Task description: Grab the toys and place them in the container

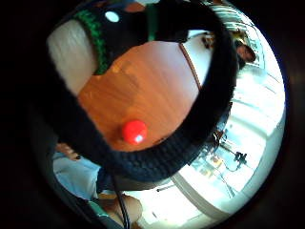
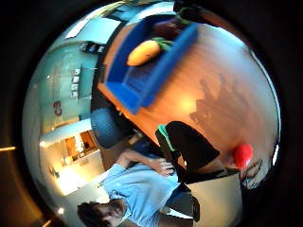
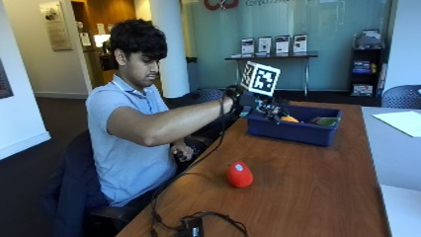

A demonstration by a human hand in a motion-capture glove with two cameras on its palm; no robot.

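A red rounded toy (image 3: 239, 174) stands alone on the wooden table (image 3: 315, 192), closer to the person than the blue container (image 3: 289, 132). Inside the container lie an orange toy (image 3: 288, 119) and a green one (image 3: 326, 121). My gloved right hand (image 3: 235, 101) is raised at the container's left end, well above and beyond the red toy, and holds nothing. The thumb side palm view shows the container (image 2: 161, 71) with the orange toy (image 2: 143, 52) in it, a gloved finger (image 2: 189, 146), and the red toy (image 2: 242, 155) on the table. The red toy (image 1: 134, 131) also shows on bare wood in the little finger side view.
A black cable runs to a small black device (image 3: 192, 224) at the table's near edge. A white sheet (image 3: 401, 121) lies on the adjoining pale table at the right. The person's bare left hand (image 3: 181, 154) stays below the table edge.
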